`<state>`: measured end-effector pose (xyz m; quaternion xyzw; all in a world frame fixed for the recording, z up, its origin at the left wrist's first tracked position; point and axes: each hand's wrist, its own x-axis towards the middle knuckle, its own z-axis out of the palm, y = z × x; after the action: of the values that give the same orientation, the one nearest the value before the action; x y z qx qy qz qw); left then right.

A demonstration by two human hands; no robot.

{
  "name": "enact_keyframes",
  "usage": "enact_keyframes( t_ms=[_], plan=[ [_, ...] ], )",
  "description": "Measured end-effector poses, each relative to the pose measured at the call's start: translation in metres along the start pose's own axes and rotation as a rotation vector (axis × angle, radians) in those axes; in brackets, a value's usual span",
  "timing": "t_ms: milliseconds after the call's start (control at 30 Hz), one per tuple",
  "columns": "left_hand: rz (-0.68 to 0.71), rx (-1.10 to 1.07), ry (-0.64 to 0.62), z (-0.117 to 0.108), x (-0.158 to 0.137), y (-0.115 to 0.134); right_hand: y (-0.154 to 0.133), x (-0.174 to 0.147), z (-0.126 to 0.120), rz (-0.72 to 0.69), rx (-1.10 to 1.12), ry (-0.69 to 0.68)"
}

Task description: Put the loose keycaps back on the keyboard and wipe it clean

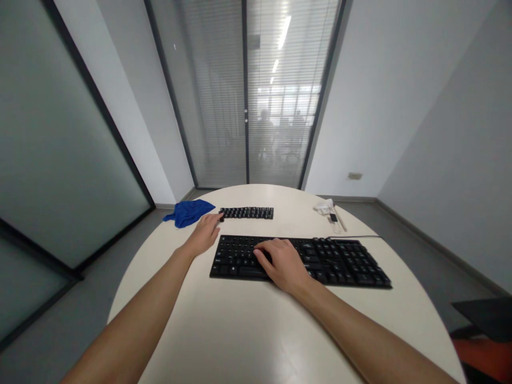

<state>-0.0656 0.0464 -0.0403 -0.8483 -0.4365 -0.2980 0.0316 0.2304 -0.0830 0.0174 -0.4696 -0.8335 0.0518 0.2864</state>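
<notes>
My left hand [205, 233] reaches to the left end of a row of small black keycaps [250, 213]. Its fingertips touch the end keycap, with the fingers stretched out and the thumb apart; no keycap is visibly gripped. On the black keyboard [340, 261], my right hand [283, 262] rests with bent fingers, palm down, over the middle of the letter keys. Thumb and index finger are spread there, and the keys beneath the hand are hidden. Just beyond my left hand lies a crumpled blue cloth [188, 213].
The round cream table [240, 330] carries everything. At its right back lie a crumpled white tissue [323, 207], a small black-and-white item [333, 217] and a thin pale stick [340, 217]. The keyboard's cable [360, 236] runs off the right edge. A dark chair [486, 317] stands at the lower right.
</notes>
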Motion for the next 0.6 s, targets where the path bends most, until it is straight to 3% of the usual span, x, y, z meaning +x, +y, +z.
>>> enact_keyframes(
  t_ms=[600],
  plan=[
    [-0.064, -0.033, -0.050, -0.018, 0.008, 0.024, 0.000, 0.000, 0.000, 0.002, 0.003, 0.016]
  ],
)
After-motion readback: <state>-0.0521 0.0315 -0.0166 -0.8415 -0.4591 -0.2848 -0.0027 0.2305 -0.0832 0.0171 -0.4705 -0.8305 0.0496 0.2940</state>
